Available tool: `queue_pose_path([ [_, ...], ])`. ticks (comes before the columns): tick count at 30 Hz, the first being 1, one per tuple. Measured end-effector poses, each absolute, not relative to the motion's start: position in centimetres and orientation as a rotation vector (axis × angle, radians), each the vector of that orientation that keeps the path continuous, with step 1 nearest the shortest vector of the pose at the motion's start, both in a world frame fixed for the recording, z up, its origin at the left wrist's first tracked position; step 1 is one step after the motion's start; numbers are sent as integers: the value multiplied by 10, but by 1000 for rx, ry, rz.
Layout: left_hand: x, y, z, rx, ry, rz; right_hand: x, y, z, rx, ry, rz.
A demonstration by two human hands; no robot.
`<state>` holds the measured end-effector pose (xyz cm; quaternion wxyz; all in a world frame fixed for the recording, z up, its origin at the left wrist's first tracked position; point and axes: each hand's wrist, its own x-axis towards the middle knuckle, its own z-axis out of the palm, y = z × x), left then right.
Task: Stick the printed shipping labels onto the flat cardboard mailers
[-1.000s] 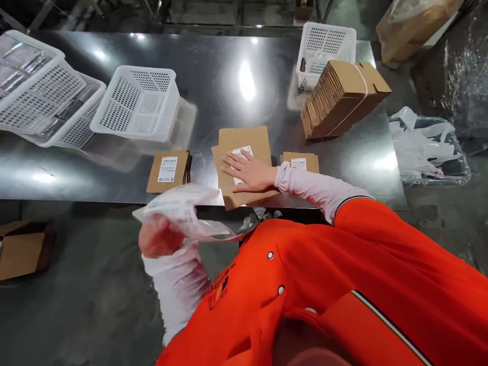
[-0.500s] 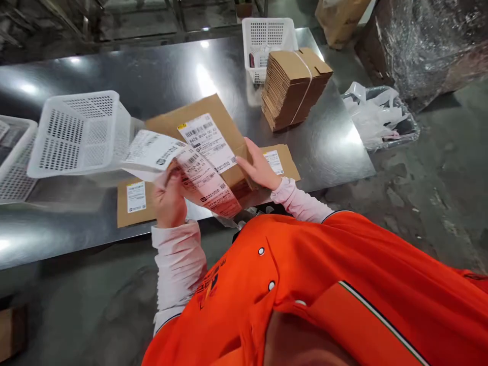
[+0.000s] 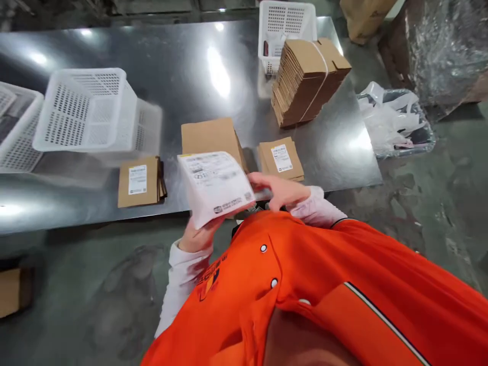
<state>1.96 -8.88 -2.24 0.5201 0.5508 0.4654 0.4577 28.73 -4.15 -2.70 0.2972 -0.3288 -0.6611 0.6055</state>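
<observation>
My left hand (image 3: 200, 236) is closed on a strip of white printed shipping labels (image 3: 217, 185). The strip bends over the fingers and hides most of them. At the strip's right edge, my right hand (image 3: 280, 190) has its fingertips closed on the paper; the strip partly covers them. Just behind the labels, a brown cardboard carton (image 3: 209, 134) sits on the table, its front hidden by the strip. A stack of flat labelled cardboard (image 3: 125, 190) lies to the left, and another labelled stack (image 3: 297, 165) lies beyond my right hand.
The metal table (image 3: 171, 66) holds white plastic baskets, one large basket (image 3: 125, 117) at left and one basket (image 3: 310, 23) at the back. A strapped bundle of folded cartons (image 3: 310, 84) stands at right. Beside the table is a lined bin (image 3: 396, 119) of white plastic.
The carton now rests on the table, out of my right hand. The label strip has moved right and down with my left hand, and my right hand has come to its edge. The view has shifted.
</observation>
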Motion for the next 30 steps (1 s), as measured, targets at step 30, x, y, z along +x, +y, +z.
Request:
queue_pose_path([
  [30, 74, -65, -48, 920, 1500, 1579, 229, -17, 4, -1103, -2123, 877],
])
